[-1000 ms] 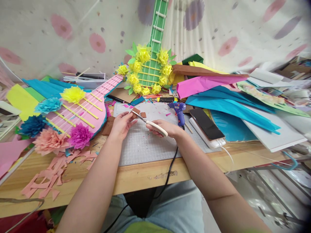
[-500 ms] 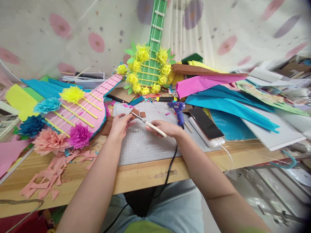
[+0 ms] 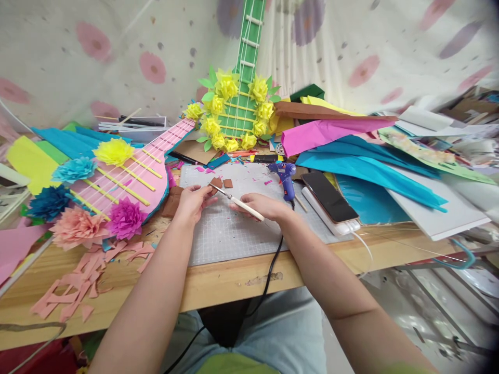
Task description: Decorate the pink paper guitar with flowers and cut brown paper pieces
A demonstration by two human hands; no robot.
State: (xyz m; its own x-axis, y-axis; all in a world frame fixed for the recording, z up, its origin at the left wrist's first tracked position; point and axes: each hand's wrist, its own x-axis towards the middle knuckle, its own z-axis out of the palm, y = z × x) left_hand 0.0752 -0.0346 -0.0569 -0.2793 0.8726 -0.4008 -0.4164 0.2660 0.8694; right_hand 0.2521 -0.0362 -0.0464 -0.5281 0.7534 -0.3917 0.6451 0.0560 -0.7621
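Note:
My left hand (image 3: 194,201) pinches a small piece of brown paper (image 3: 215,182) above the grey cutting mat (image 3: 218,244). In my right hand (image 3: 259,204) is a pair of scissors (image 3: 246,209) with white handles, its blades pointing left and touching the brown paper. A small brown square (image 3: 228,183) lies on the mat just right of the blades. Beside my left wrist, more brown paper (image 3: 171,202) rests partly under the pink paper guitar (image 3: 152,176). Whether the blades are fully closed is too small to tell.
A blue glue gun (image 3: 286,179) stands right of my right hand, its black cord (image 3: 272,275) hanging over the table edge. Further right lie a phone (image 3: 330,196) and blue paper (image 3: 366,171). Behind the mat leans a green guitar (image 3: 244,104) with yellow flowers. Pink scraps (image 3: 74,280) lie left.
The view shifts very slightly. My right hand and the scissors sit a touch further left, still at the brown paper; the hold of both hands looks the same.

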